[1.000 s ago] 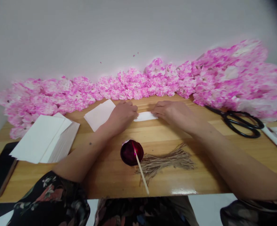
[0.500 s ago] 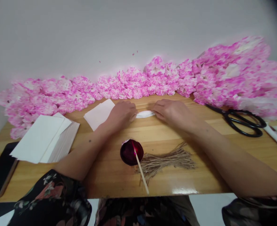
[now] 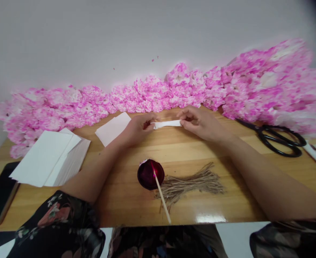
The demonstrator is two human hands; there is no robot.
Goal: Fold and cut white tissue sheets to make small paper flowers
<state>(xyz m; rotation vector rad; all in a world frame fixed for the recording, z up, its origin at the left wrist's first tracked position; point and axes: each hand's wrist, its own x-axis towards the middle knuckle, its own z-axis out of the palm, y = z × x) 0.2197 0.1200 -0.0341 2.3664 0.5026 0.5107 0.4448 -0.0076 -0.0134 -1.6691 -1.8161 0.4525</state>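
Observation:
A narrow folded strip of white paper [image 3: 167,124] stretches between my two hands over the wooden table. My left hand [image 3: 141,126] pinches its left end, and my right hand [image 3: 196,121] pinches the right end between thumb and fingers. Just left of my left hand lie a few white paper sheets [image 3: 112,129]. Nearer to me is a small round dish [image 3: 149,175] of dark magenta liquid with a thin wooden stick [image 3: 161,197] resting in it. A bundle of thin brown twine pieces [image 3: 191,184] lies beside the dish.
Pink and white paper flowers [image 3: 152,94] line the table's back edge, piled higher at the right. A thick stack of white paper [image 3: 48,157] stands at the left, beside a phone [image 3: 1,193]. Black-handled scissors [image 3: 280,140] lie on the right, pointing left. The wooden tabletop [image 3: 114,211] ends close to me.
The paper strip has moved slightly up and looks flatter and straighter. My right hand has shifted from lying over the strip's end to a thumb-and-finger pinch; my left fingers have lifted a little.

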